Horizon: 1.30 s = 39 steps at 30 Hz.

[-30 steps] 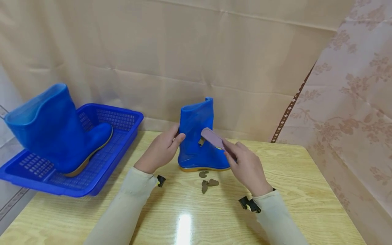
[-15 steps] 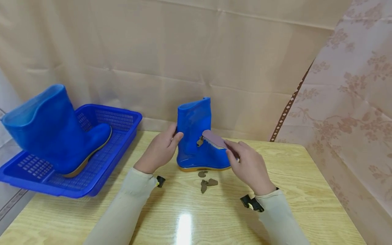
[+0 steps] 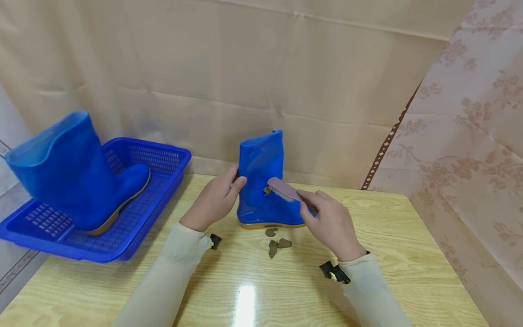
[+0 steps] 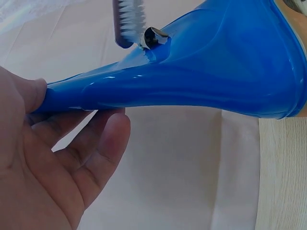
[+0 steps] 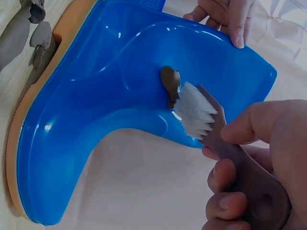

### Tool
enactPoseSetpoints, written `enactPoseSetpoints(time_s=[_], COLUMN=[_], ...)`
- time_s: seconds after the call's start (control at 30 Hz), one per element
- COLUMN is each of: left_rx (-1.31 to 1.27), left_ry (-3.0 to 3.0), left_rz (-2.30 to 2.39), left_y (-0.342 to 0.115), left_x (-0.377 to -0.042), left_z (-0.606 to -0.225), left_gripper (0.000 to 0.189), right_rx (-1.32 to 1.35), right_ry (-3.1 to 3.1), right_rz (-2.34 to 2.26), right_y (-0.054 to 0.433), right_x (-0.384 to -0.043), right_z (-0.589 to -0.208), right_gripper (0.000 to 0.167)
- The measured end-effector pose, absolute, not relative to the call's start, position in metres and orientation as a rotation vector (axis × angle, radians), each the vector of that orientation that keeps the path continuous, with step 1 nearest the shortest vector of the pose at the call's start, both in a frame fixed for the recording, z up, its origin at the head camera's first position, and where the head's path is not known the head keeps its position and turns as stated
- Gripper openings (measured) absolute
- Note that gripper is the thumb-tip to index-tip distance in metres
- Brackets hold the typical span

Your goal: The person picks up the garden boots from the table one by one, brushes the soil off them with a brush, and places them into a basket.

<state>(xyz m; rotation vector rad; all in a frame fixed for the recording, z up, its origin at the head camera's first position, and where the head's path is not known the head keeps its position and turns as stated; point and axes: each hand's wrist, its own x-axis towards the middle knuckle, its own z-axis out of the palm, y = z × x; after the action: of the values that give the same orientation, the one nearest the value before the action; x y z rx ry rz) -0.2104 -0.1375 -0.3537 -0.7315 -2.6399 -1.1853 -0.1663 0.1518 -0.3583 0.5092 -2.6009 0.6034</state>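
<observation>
A blue rain boot (image 3: 259, 168) with a tan sole stands upright on the table. My left hand (image 3: 216, 197) grips the back of its shaft, thumb on the near side and fingers behind, as the left wrist view shows. My right hand (image 3: 331, 220) holds a mauve brush (image 5: 218, 129) by its handle. The white bristles (image 5: 194, 110) are right at a curled brown flake of mud (image 5: 169, 84) on the side of the boot, around ankle height. Several loose brown flakes (image 3: 282, 244) lie on the tabletop in front of the sole.
At the left, a blue plastic basket (image 3: 151, 222) with perforated sides holds a second blue boot (image 3: 77, 177), tilted back with its toe pointing right. A beige cloth (image 3: 261, 68) hangs behind the wooden table (image 3: 388, 254), and a floral-patterned cloth (image 3: 470, 150) is at the right.
The brush has turned so its bristles show more toward the boot, and its head has shifted slightly down and left to the mud flake. The left hand keeps its grip; the boot stays in place.
</observation>
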Motion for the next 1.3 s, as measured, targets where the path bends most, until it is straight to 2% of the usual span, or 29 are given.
enactPoseSetpoints(time_s=[0.4, 0.7, 1.0, 1.3], left_rx=[-0.724, -0.749, -0.707, -0.666], left_ry=[-2.654, -2.647, -2.68, -2.675], left_rz=[-1.203, -1.192, -1.211, -1.207], left_y=[-0.137, -0.137, -0.136, -0.134], left_x=[-0.208, -0.208, -0.209, -0.21], left_z=[-0.352, -0.352, -0.353, -0.354], left_gripper=[0.039, 0.034, 0.05, 0.049], right_rx=[0.545, 0.567, 0.542, 0.536], right_ry=[-2.514, -2.607, -2.623, -2.644], right_rz=[0.61, 0.616, 0.643, 0.638], right_y=[0.152, 0.152, 0.157, 0.16], right_x=[-0.168, -0.165, -0.163, -0.162], right_z=[-0.356, -0.356, -0.351, -0.347], right_gripper=[0.035, 0.034, 0.033, 0.031])
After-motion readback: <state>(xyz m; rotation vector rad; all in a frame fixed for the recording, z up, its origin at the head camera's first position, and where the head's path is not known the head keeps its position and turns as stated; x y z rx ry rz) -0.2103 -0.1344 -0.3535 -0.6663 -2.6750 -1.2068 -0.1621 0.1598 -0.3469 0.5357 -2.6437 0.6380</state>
